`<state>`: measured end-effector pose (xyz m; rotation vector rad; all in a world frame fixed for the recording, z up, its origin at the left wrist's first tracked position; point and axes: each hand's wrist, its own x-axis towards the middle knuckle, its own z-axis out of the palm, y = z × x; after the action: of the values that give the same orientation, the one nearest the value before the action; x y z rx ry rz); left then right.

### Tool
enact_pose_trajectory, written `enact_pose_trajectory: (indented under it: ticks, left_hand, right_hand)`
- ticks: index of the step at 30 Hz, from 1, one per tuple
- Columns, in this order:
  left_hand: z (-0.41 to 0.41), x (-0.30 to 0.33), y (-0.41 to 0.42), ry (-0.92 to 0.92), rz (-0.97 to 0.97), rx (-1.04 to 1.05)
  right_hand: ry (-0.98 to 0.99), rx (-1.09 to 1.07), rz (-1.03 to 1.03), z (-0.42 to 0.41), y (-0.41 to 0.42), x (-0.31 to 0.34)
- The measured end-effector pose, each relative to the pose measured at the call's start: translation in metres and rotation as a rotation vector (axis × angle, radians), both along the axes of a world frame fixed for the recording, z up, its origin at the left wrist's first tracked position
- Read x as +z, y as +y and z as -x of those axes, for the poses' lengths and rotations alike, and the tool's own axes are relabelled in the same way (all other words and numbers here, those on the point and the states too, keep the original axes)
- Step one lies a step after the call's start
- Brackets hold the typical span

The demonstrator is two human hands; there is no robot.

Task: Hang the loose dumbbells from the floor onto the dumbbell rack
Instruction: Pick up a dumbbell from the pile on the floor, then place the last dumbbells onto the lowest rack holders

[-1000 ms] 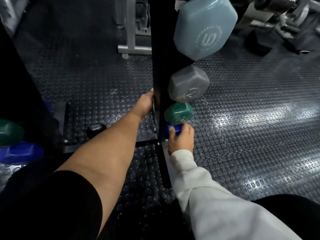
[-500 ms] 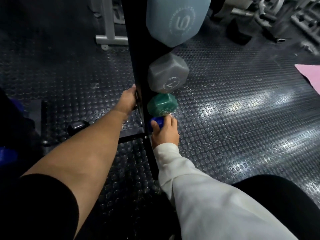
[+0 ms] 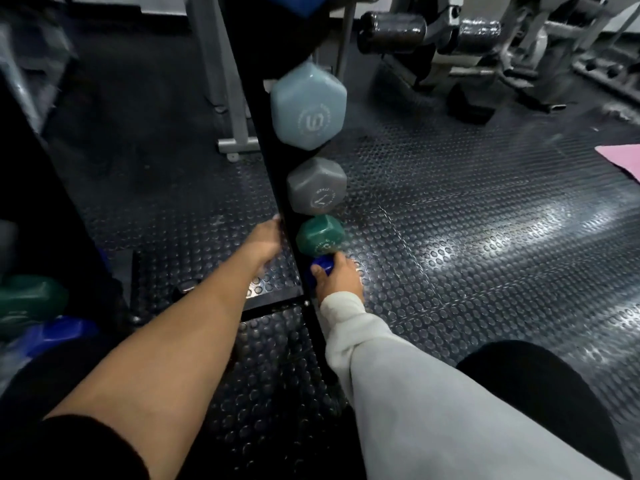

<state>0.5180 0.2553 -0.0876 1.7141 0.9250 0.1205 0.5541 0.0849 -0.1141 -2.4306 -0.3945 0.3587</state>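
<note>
1. While the right hand (image 3: 337, 280) curls its fingers over the small blue dumbbell (image 3: 322, 264), that dumbbell sits at the lowest position on the black rack upright (image 3: 273, 161), just under the green dumbbell (image 3: 320, 235).
2. Left hand (image 3: 266, 242) is against the upright's other side; fingers mostly hidden behind the post, so cannot tell whether they clench anything.
3. Stack above green: grey dumbbell (image 3: 317, 190), then pale blue dumbbell (image 3: 308, 105), all hanging on the upright's right side.
4. Far left edge, blurred: another green dumbbell (image 3: 29, 299) above another blue one (image 3: 57, 334); their support is not discernible.
5. Floor: black studded rubber mat (image 3: 485, 254); pink mat (image 3: 620, 159) at right edge.
</note>
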Motion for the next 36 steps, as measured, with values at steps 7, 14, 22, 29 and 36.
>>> enact_pose_trajectory:
  ticks: [7, 14, 22, 29, 36]
  left_hand:
    - [0.034, 0.06, -0.024, -0.397, 0.006, 0.145]
    - [0.067, 0.073, -0.056, -0.456, -0.028, 0.094]
    - [0.091, 0.101, -0.027, -0.171, -0.136, -0.1]
    - [0.143, 0.036, -0.004, -0.002, -0.301, -0.017]
    - [0.183, -0.048, 0.045, 0.225, -0.323, 0.083]
  right_hand:
    - [-0.006, -0.41, -0.581, 0.011, -0.002, 0.037]
    - [-0.171, -0.113, -0.571, 0.047, 0.011, 0.035]
    - [-0.059, -0.312, -0.756, 0.07, 0.038, 0.05]
    - [-0.079, -0.362, -0.857, 0.085, 0.058, 0.032]
    - [0.045, -0.242, -0.63, 0.129, 0.061, -0.027]
